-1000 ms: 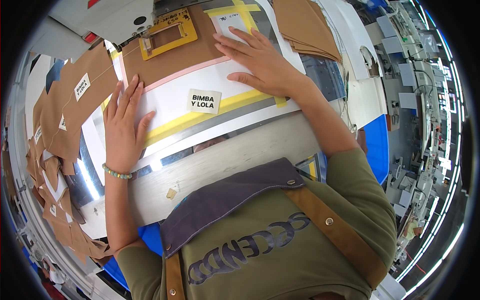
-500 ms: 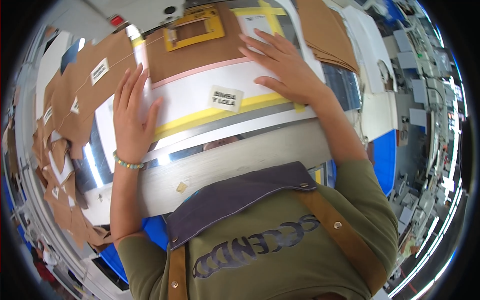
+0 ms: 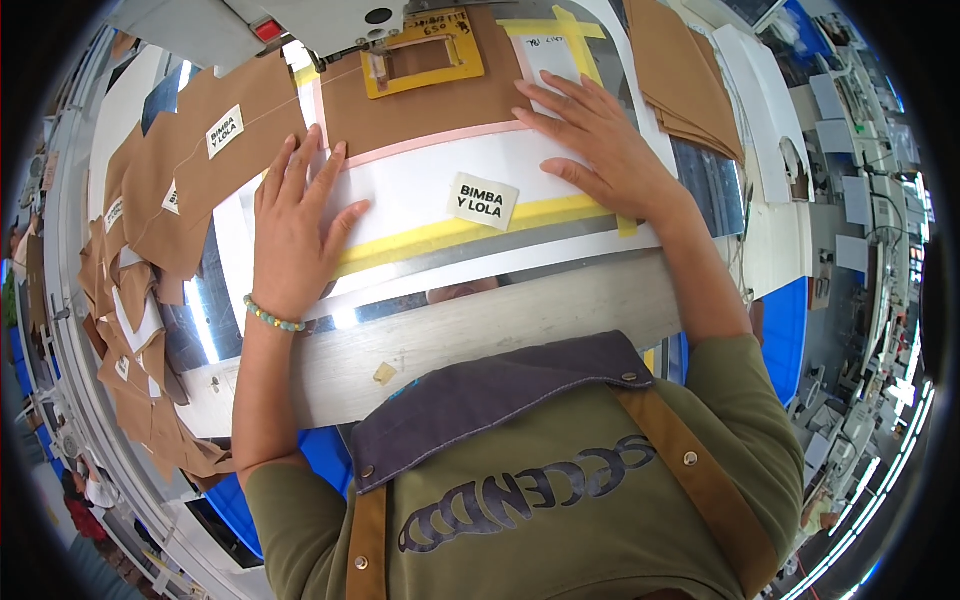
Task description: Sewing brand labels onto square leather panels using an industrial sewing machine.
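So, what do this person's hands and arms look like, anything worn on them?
The left hand and right hand show no gloves or rings. The left has a bracelet of small round beads, bluish-green and yellowish, at the wrist; the right wrist has none. Short olive-green sleeves leave the forearms uncovered.

Brightly lit; strip lights (image 3: 880, 500) glare at right; metal plate (image 3: 203, 310) gleams at left; edges bend, darkening.

Downward fisheye view, head-worn
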`<state>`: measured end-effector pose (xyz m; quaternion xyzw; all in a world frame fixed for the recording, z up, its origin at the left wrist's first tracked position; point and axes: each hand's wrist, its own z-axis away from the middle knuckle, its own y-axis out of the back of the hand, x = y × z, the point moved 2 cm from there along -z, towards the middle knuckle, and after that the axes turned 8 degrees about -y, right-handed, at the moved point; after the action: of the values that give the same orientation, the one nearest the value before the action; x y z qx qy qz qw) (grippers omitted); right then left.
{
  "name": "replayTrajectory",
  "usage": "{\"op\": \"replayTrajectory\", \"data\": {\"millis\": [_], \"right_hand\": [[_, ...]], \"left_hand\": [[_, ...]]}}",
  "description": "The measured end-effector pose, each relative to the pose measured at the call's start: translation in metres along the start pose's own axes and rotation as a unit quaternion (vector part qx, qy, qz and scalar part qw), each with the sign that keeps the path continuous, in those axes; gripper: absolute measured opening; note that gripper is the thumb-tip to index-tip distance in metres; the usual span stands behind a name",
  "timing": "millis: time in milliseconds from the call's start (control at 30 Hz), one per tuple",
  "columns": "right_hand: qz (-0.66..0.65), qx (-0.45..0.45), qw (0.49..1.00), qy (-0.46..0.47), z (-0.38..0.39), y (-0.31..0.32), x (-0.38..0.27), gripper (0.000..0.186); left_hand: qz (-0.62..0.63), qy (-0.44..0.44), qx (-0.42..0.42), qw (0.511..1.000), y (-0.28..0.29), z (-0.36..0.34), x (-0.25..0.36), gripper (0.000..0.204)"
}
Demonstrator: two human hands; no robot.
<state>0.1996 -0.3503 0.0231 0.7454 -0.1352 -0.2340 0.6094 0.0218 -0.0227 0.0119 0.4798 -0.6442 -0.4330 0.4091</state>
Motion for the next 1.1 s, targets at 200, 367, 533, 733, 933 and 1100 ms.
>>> {"op": "replayTrajectory", "data": {"millis": [200,367,533,733,933,1100], "right_hand": [[0.001,0.014,1.0,0.015,-0.001,-0.001,0.005,0.055],[-0.01,0.065,0.997,0.034,-0.003,-0.007,0.001,0.056],[0.032,0.089,0.984,0.154,0.004,0.013,-0.044,0.043],[0.103,0.049,0.979,0.169,0.002,-0.002,-0.07,0.025],[-0.106,0.14,0.981,0.079,-0.021,0.014,-0.069,0.014],[-0.229,0.159,0.96,0.038,-0.033,0.017,-0.072,0.012]], "left_hand": [[0.004,-0.018,0.011,1.0,-0.001,-0.002,-0.004,0.059],[-0.002,-0.023,0.01,1.0,-0.004,0.002,-0.007,0.058],[-0.013,-0.018,0.012,1.0,-0.003,0.0,-0.004,0.057],[0.075,-0.034,0.062,0.995,0.016,-0.008,0.021,0.057],[0.266,-0.064,0.079,0.959,0.029,-0.031,0.066,0.052],[0.246,-0.056,0.119,0.96,0.022,-0.041,0.06,0.019]]}}
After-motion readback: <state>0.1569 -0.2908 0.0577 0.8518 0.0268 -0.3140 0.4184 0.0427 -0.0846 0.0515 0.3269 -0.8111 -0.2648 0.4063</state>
